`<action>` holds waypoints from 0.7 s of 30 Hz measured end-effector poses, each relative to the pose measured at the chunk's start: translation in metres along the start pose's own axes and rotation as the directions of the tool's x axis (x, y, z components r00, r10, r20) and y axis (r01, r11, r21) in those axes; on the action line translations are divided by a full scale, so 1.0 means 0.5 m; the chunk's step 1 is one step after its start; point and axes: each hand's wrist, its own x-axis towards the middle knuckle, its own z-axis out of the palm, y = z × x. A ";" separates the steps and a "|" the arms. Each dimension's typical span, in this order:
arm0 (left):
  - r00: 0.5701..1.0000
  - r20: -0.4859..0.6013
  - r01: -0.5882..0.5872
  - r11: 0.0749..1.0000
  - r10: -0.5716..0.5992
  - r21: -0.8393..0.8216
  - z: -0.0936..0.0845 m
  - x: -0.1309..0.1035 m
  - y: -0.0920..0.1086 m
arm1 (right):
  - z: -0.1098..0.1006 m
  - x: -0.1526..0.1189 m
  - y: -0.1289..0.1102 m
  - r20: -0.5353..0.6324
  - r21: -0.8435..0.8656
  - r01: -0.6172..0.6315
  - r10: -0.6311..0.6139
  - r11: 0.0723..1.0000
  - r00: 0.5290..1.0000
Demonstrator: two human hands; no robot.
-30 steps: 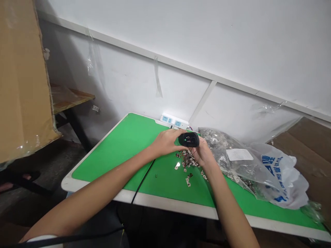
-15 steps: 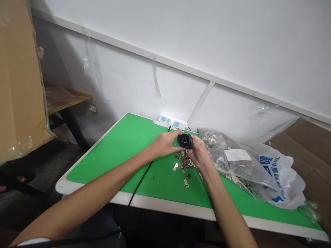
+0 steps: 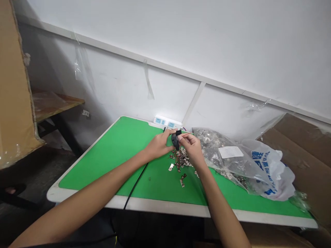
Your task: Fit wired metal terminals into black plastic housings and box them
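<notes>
A black plastic housing [image 3: 175,142] is held upright over the green table mat, gripped at its left side between the thumb and fingers of my left hand [image 3: 159,144]. At its right side, my right hand [image 3: 193,147] is closed in a pinch. A thin red wire [image 3: 186,134] shows along those fingertips; whether its end enters the housing is hidden. Below both hands lies a loose pile of small metal contact pieces [image 3: 183,159], some with reddish wires among them. A few separate metal pieces [image 3: 182,182] rest nearer the front edge.
Behind the hands, a white power strip [image 3: 168,122] stands against the wall. Clear plastic bags [image 3: 214,143] of metal parts and a white bag with blue print [image 3: 278,172] lie at right, beside cardboard [image 3: 305,155]. A black cable [image 3: 136,186] crosses the table's front edge.
The black housing has turned from facing me with its opening to nearly edge-on. My right fingers have come round to its near right side, and the red wire shows more clearly.
</notes>
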 end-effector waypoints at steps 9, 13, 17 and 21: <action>0.995 -0.092 -0.051 0.997 0.045 -0.059 0.015 -0.012 0.001 | 0.005 -0.014 0.019 -0.225 -0.295 0.098 -0.169 0.951 0.960; 0.993 -0.088 -0.084 0.993 0.077 -0.086 0.016 -0.015 0.005 | 0.015 -0.012 0.033 -0.228 -0.139 0.025 -0.056 0.990 0.972; 0.977 -0.114 -0.187 0.982 0.182 -0.035 0.012 -0.017 0.001 | 0.020 -0.005 0.043 -0.208 0.046 -0.069 0.077 0.997 0.975; 0.945 -0.107 -0.305 0.950 0.310 0.060 0.004 -0.018 -0.011 | 0.018 -0.002 0.043 -0.125 0.229 -0.165 0.197 0.959 0.972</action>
